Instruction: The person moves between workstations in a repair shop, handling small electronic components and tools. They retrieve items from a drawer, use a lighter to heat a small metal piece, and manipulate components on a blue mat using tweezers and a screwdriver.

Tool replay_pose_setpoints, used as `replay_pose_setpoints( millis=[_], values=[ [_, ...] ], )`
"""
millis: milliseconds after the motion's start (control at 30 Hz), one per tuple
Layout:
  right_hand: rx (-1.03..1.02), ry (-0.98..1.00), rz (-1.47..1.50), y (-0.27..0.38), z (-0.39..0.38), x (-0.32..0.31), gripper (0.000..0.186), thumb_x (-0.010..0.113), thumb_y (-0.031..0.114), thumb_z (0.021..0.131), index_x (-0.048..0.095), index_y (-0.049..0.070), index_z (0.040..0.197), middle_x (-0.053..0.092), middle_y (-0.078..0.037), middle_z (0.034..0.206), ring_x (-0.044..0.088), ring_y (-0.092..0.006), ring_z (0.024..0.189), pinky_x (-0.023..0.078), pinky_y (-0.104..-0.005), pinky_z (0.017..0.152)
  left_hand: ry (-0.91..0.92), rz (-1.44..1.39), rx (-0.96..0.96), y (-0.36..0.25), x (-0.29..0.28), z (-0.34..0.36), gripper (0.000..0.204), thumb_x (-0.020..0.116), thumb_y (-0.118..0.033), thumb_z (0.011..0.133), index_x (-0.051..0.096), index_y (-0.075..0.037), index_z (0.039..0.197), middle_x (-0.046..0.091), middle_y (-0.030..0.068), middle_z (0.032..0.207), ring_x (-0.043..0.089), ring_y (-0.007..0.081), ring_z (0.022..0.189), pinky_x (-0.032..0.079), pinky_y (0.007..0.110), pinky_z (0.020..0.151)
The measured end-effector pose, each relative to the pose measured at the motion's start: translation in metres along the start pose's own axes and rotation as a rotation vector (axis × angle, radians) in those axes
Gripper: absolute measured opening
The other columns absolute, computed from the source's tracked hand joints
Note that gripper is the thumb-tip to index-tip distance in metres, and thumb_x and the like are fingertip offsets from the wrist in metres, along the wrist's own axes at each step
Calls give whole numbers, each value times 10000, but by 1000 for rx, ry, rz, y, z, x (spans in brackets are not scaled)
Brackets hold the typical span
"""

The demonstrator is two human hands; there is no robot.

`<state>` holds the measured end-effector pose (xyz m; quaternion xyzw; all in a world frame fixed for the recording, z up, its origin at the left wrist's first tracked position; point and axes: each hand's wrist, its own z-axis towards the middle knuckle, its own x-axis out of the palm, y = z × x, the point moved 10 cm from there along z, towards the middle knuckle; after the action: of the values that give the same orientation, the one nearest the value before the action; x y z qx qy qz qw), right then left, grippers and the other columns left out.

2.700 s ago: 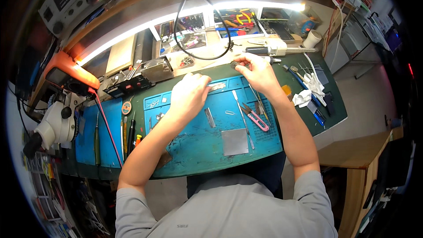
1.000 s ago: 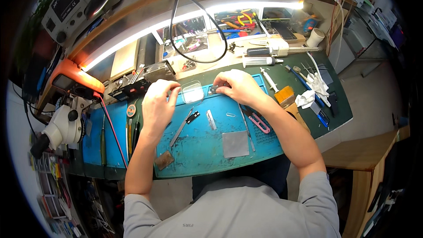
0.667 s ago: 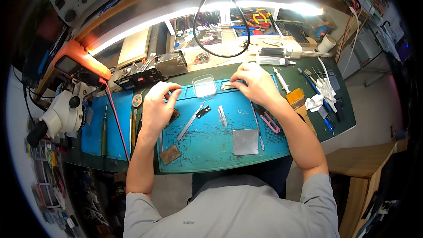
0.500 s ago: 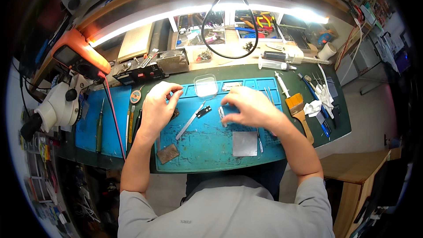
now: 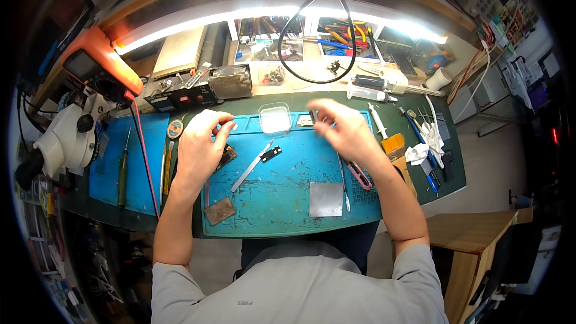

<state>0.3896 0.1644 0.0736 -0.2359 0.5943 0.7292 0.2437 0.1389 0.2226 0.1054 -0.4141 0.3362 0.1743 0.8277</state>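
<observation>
My left hand (image 5: pixel 203 144) is raised over the left part of the blue work mat (image 5: pixel 282 198), thumb and forefinger pinching a small whitish piece (image 5: pixel 234 126). Under its wrist side lies a dark part (image 5: pixel 227 157), partly covered. My right hand (image 5: pixel 343 129), smeared by motion, hovers by the mat's upper tray row; its grip cannot be made out. Beside its fingertips, a small metallic part (image 5: pixel 305 120) lies in a tray slot. Between my hands are metal tweezers (image 5: pixel 249 171), a small black part (image 5: pixel 271 154) and a clear square plastic box (image 5: pixel 275 118).
A grey metal plate (image 5: pixel 326 199), a brown block (image 5: pixel 219 211) and a pink-handled cutter (image 5: pixel 360 175) lie on the mat. A brush (image 5: pixel 394 146) and syringes (image 5: pixel 367 92) sit to the right. An orange multimeter (image 5: pixel 99 66) and white microscope (image 5: pixel 63 135) stand left; a black cable loop (image 5: pixel 282 42) hangs ahead.
My right hand has moved away from me, up toward the tray row. The small silvery part that lay under its fingers no longer shows on the mat. My left hand keeps its pinch.
</observation>
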Motion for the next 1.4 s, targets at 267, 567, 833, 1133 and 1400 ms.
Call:
replay_pose_setpoints(
  millis=[267, 567, 833, 1133, 1400],
  values=[
    [-89, -79, -99, -19, 15, -6, 128, 681, 85, 906, 735, 48, 1015, 714, -125, 954, 680, -300, 931, 539, -394, 843, 17, -22, -37, 1, -2, -3, 125, 714, -76, 915, 727, -7, 1019, 718, 85, 938, 633, 178, 749, 503, 310, 683],
    [-159, -144, -250, -20, 15, -6, 99, 725, 142, 881, 743, 101, 969, 679, -69, 935, 638, -281, 949, 519, -397, 856, 8, 12, -44, 3, -11, 0, 133, 708, -71, 920, 725, 4, 1029, 712, 90, 929, 625, 175, 747, 500, 310, 685],
    [-87, -5, -282, -26, 14, 1, 139, 748, 174, 886, 745, 93, 998, 668, -59, 958, 619, -262, 987, 491, -366, 892, -17, 6, -42, 9, -14, 2, 141, 703, -74, 926, 723, 17, 1032, 708, 103, 929, 616, 186, 751, 499, 312, 692],
    [-135, -79, -279, -27, 12, 2, 107, 739, 172, 873, 746, 107, 958, 665, -55, 937, 620, -279, 986, 510, -402, 888, -23, 1, -34, 8, -12, 3, 130, 710, -75, 921, 729, 11, 1016, 719, 94, 904, 610, 169, 705, 484, 300, 639],
    [-136, -1, -349, -21, 12, 7, 162, 742, 186, 876, 756, 112, 1019, 664, -67, 983, 620, -280, 1027, 513, -398, 905, -32, 7, -32, 7, -15, 1, 127, 715, -90, 920, 740, -9, 1014, 729, 91, 910, 614, 164, 695, 472, 288, 620]
  ],
)
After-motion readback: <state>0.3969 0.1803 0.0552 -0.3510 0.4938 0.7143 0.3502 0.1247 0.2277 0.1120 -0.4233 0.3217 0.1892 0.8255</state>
